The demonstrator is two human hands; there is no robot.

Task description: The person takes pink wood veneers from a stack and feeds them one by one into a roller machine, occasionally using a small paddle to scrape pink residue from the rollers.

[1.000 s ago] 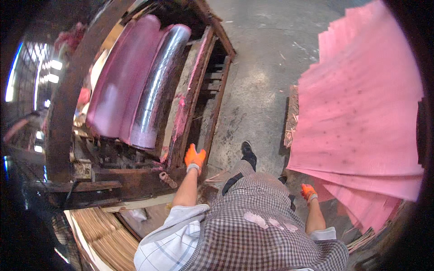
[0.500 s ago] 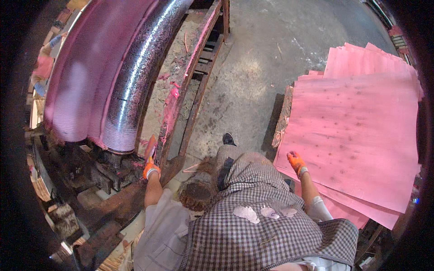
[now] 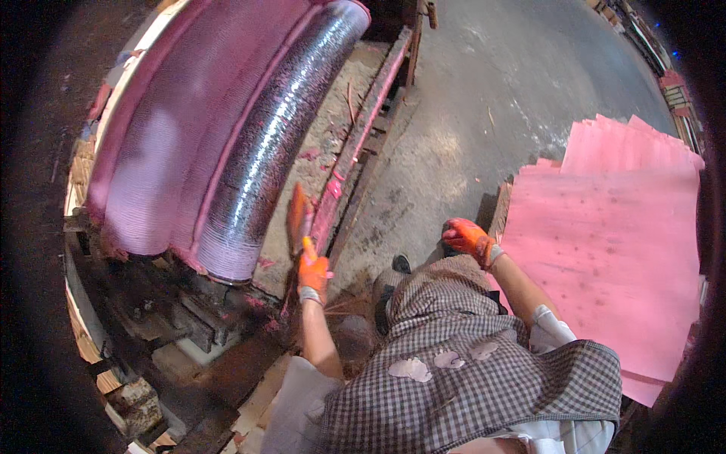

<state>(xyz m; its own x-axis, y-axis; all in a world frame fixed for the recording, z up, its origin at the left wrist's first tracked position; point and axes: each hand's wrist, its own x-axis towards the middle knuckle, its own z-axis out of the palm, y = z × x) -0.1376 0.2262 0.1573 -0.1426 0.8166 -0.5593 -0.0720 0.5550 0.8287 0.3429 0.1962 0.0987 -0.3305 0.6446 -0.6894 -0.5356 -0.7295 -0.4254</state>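
Observation:
My left hand point(image 3: 313, 274), in an orange glove, is closed round the yellowish handle of a flat reddish-brown bladed tool point(image 3: 299, 216). Its blade points away from me, over the trough beside the pink-smeared rail point(image 3: 355, 144). To the left of it is a shiny speckled metal roller point(image 3: 268, 159), next to a larger pink ridged roller point(image 3: 162, 144). My right hand point(image 3: 469, 239), gloved in orange too, is curled into a fist with nothing visible in it. It hovers at the left edge of a stack of pink sheets point(image 3: 597, 257).
Grey concrete floor point(image 3: 469, 106) lies between the machine and the stack. Dark grimy machine parts point(image 3: 181, 318) are at the near left. A round brown object point(image 3: 355, 333) stands beside my left forearm. Past the rollers at the far left, part of another person shows dimly.
My left hand has moved right and forward with the tool. My right hand has moved left and forward, its fingers more curled. The view has shifted too.

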